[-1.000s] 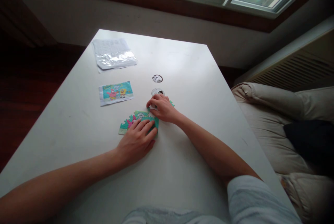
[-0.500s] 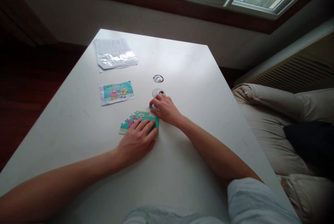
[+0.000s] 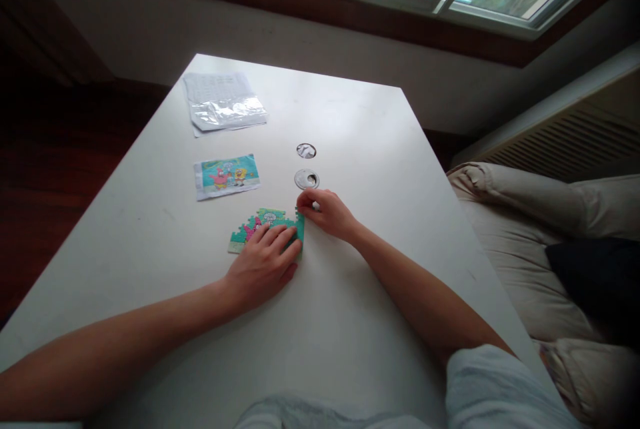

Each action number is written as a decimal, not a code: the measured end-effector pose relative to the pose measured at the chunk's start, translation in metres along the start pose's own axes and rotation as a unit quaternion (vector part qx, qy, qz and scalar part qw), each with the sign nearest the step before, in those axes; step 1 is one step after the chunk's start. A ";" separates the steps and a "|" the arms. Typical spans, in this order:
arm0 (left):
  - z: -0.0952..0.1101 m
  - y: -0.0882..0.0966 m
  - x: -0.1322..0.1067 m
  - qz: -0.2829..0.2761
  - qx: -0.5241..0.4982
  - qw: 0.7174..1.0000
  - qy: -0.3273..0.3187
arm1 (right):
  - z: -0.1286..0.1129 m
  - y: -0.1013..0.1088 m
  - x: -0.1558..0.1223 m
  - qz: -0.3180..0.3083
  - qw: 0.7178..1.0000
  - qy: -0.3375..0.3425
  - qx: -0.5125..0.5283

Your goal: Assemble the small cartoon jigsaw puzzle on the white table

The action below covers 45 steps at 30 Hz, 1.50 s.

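A partly assembled jigsaw puzzle point(image 3: 271, 217) with cartoon figures on a green ground lies flat on the white table. My left hand point(image 3: 265, 262) rests on its lower part with the fingers spread, covering much of the picture. At the puzzle's upper right corner, my right hand point(image 3: 327, 214) is closed in a pinch on a small green puzzle piece point(image 3: 299, 211), mostly hidden by the fingertips. That piece is in line with the puzzle's right edge; whether it is locked in I cannot tell.
A printed cartoon picture sheet point(image 3: 229, 176) lies left of the puzzle's top. Behind it are papers in a clear plastic sleeve point(image 3: 227, 103). A round grommet point(image 3: 307, 179) and an open round hole point(image 3: 306, 151) sit beyond my right hand. A cushioned seat point(image 3: 505, 235) stands to the right.
My right hand has shifted slightly right and turned, bringing the pinched piece from above the puzzle's top edge to its upper right corner. My left hand stays on the puzzle.
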<state>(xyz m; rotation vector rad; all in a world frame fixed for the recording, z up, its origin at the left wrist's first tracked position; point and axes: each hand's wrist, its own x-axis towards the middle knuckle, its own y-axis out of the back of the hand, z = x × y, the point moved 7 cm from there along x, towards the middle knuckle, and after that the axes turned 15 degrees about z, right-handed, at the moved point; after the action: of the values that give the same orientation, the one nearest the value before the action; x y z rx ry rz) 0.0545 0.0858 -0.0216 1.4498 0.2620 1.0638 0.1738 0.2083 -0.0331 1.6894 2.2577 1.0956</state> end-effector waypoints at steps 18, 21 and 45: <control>-0.003 -0.001 0.000 -0.007 -0.001 1.000 0.010 | -0.010 -0.006 -0.005 -0.012 0.998 0.060 0.007; -0.002 -0.001 0.000 -0.010 0.003 1.000 0.007 | -0.010 -0.006 -0.004 -0.012 0.998 0.060 0.002; -0.002 0.001 0.002 0.004 0.012 1.000 -0.002 | 0.002 -0.005 -0.004 0.036 0.989 0.058 -0.134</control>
<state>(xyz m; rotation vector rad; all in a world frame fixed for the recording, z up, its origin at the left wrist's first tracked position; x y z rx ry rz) 0.0538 0.0881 -0.0197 1.4753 0.2672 1.0661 0.1722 0.2050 -0.0384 1.6454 2.0129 1.4737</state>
